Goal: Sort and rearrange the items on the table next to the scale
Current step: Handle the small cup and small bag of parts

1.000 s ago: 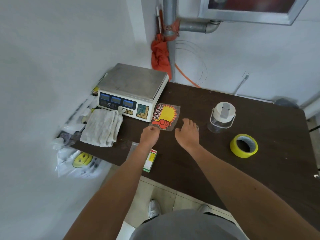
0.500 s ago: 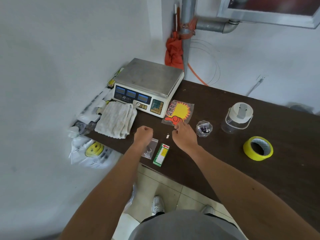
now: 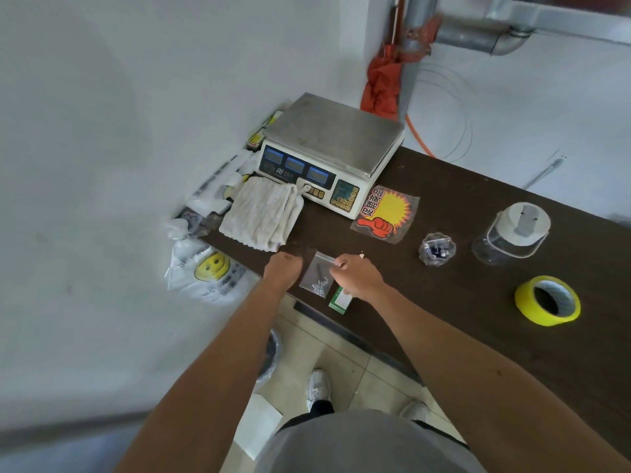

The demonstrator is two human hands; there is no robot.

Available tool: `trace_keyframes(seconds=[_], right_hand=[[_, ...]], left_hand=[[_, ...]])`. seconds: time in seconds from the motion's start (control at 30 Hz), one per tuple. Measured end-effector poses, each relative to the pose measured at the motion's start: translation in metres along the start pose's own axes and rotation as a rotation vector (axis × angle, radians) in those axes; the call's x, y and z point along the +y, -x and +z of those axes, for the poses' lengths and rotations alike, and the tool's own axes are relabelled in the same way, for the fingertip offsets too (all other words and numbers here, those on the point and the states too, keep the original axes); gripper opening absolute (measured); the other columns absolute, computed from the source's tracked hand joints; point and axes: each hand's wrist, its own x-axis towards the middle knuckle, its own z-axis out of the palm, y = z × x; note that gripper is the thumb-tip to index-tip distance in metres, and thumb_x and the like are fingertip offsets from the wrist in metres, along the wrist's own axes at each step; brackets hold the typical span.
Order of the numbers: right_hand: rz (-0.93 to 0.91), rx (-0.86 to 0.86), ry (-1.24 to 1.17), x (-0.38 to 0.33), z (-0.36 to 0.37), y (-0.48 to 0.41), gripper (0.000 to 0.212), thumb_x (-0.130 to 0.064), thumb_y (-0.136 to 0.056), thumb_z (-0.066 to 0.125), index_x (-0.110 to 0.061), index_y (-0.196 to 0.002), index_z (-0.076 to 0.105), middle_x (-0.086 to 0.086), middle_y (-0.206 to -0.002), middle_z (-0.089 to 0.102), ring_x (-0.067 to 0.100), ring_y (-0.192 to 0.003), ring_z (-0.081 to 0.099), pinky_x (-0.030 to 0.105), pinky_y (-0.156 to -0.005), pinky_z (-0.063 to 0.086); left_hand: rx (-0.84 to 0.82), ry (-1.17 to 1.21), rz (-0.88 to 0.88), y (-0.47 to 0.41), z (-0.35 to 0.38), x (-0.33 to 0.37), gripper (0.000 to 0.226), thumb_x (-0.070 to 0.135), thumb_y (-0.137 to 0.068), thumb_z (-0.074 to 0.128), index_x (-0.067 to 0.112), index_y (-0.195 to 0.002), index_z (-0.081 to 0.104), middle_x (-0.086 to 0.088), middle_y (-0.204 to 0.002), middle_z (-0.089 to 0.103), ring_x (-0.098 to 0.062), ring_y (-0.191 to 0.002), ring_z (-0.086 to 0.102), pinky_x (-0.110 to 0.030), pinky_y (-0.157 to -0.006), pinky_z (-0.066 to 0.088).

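A white electronic scale [image 3: 327, 155] stands at the table's far left corner. A clear zip bag of small screws [image 3: 316, 275] lies near the front edge, and my right hand [image 3: 358, 276] pinches its top corner. My left hand [image 3: 281, 268] is curled into a loose fist just left of the bag, holding nothing that I can see. A small green and white box [image 3: 340, 299] lies partly under my right hand. A yellow and red promo sticker [image 3: 386, 213] lies beside the scale. A small clear bag of dark parts [image 3: 437, 249] sits to its right.
A folded white cloth [image 3: 263, 216] lies in front of the scale. A clear jar with a white lid [image 3: 512, 233] and a yellow tape roll [image 3: 548, 300] sit to the right. Plastic bags [image 3: 205, 268] hang off the dark table's [image 3: 444, 302] left end.
My right hand has moved left from the sticker to the zip bag and pinched its top corner. My left hand stayed curled beside it. The view shifted, showing more of the table's left.
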Motion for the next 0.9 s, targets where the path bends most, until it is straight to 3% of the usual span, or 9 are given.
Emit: trace_keyframes(seconds=[0.13, 0.27, 0.33, 0.47, 0.6, 0.67, 0.77, 0.9], right_hand=[[0.112, -0.145, -0.267, -0.014, 0.011, 0.003, 0.046, -0.029, -0.094, 0.051, -0.013, -0.137, 0.053, 0.008, -0.111, 0.065, 0.026, -0.08, 0.075, 0.038, -0.072, 0.062], [0.221, -0.284, -0.443, -0.025, 0.021, -0.001, 0.053, -0.032, -0.094, 0.056, -0.014, -0.142, 0.045, 0.01, -0.139, 0.052, 0.024, -0.08, 0.076, 0.036, -0.071, 0.062], [0.228, -0.303, -0.47, -0.027, 0.023, 0.0, 0.049, -0.031, -0.094, 0.057, -0.013, -0.139, 0.047, 0.012, -0.141, 0.05, 0.023, -0.078, 0.074, 0.034, -0.066, 0.061], [0.248, -0.314, -0.484, -0.022, 0.026, -0.001, 0.047, -0.03, -0.095, 0.057, -0.012, -0.138, 0.049, 0.014, -0.136, 0.052, 0.022, -0.081, 0.072, 0.037, -0.075, 0.062], [0.256, -0.316, -0.508, -0.019, 0.024, -0.004, 0.041, -0.031, -0.096, 0.056, -0.016, -0.134, 0.051, 0.01, -0.143, 0.048, 0.025, -0.092, 0.073, 0.04, -0.082, 0.061], [0.267, -0.314, -0.535, -0.019, 0.021, -0.003, 0.039, -0.032, -0.096, 0.056, -0.018, -0.132, 0.051, 0.01, -0.143, 0.049, 0.026, -0.094, 0.074, 0.042, -0.085, 0.06], [0.289, -0.295, -0.57, -0.019, 0.018, -0.003, 0.044, -0.034, -0.096, 0.056, -0.018, -0.136, 0.049, 0.009, -0.143, 0.048, 0.025, -0.092, 0.075, 0.041, -0.084, 0.061], [0.289, -0.286, -0.579, -0.016, 0.017, -0.004, 0.051, -0.034, -0.095, 0.057, -0.016, -0.142, 0.047, 0.003, -0.131, 0.048, 0.028, -0.094, 0.074, 0.044, -0.088, 0.059]], left_hand=[[-0.048, 0.054, -0.021, -0.001, 0.001, -0.009, 0.02, 0.022, -0.092, 0.057, 0.015, -0.073, 0.058, -0.011, -0.082, 0.062, -0.027, -0.079, 0.058, -0.04, -0.083, 0.053], [-0.107, 0.067, -0.035, -0.002, 0.003, -0.018, 0.019, 0.016, -0.091, 0.056, 0.013, -0.072, 0.056, -0.013, -0.085, 0.059, -0.027, -0.08, 0.054, -0.034, -0.077, 0.045], [-0.114, 0.087, -0.041, -0.004, 0.003, -0.021, 0.02, 0.014, -0.09, 0.056, 0.013, -0.07, 0.056, -0.013, -0.082, 0.056, -0.025, -0.079, 0.051, -0.034, -0.075, 0.044], [-0.126, 0.132, -0.091, -0.01, 0.002, -0.021, 0.017, 0.018, -0.09, 0.058, 0.015, -0.073, 0.057, -0.011, -0.086, 0.06, -0.025, -0.083, 0.058, -0.041, -0.087, 0.055], [-0.184, 0.179, -0.136, -0.014, 0.005, -0.017, 0.014, 0.023, -0.08, 0.057, 0.01, -0.08, 0.061, -0.011, -0.087, 0.059, -0.024, -0.08, 0.054, -0.037, -0.075, 0.048], [-0.224, 0.167, -0.147, -0.017, 0.008, -0.017, 0.027, 0.026, -0.071, 0.053, 0.007, -0.087, 0.064, -0.012, -0.085, 0.057, -0.024, -0.076, 0.052, -0.036, -0.072, 0.046], [-0.197, 0.151, -0.102, -0.014, 0.011, -0.012, 0.016, 0.022, -0.09, 0.058, 0.013, -0.078, 0.061, -0.003, -0.073, 0.058, -0.017, -0.064, 0.054, -0.032, -0.067, 0.05], [-0.17, 0.12, -0.082, -0.016, 0.017, -0.012, 0.022, 0.011, -0.092, 0.058, 0.017, -0.071, 0.06, 0.001, -0.07, 0.058, -0.013, -0.061, 0.055, -0.034, -0.072, 0.054]])
